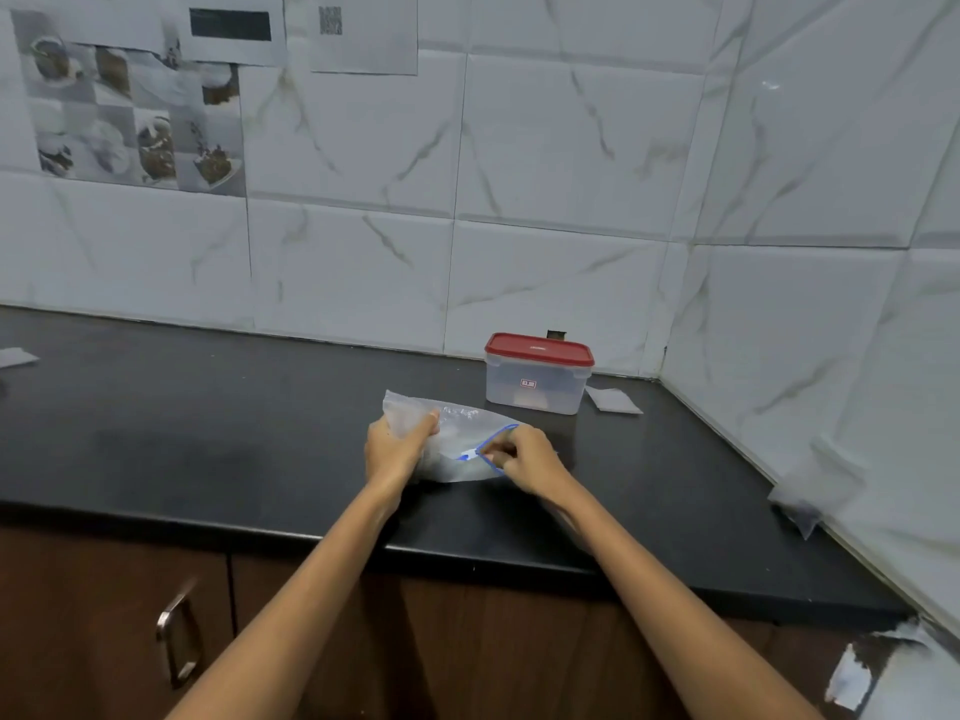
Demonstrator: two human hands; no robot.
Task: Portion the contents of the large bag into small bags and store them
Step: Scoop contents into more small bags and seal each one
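A clear plastic zip bag (457, 423) with a blue zip strip lies on the black countertop (208, 433), a little right of centre. My left hand (395, 449) grips the bag's left side. My right hand (524, 457) pinches the blue zip edge at the bag's right end. A clear container with a red lid (537, 374) stands just behind the bag, near the wall. A small flat bag (613, 400) lies to the right of the container. What the zip bag holds is too faint to tell.
Another small clear bag (800, 504) leans at the right wall. A pale packet (15, 358) lies at the far left of the counter. Brown cabinet doors with a metal handle (176, 641) are below the counter's front edge. Tiled walls meet in a corner at the right.
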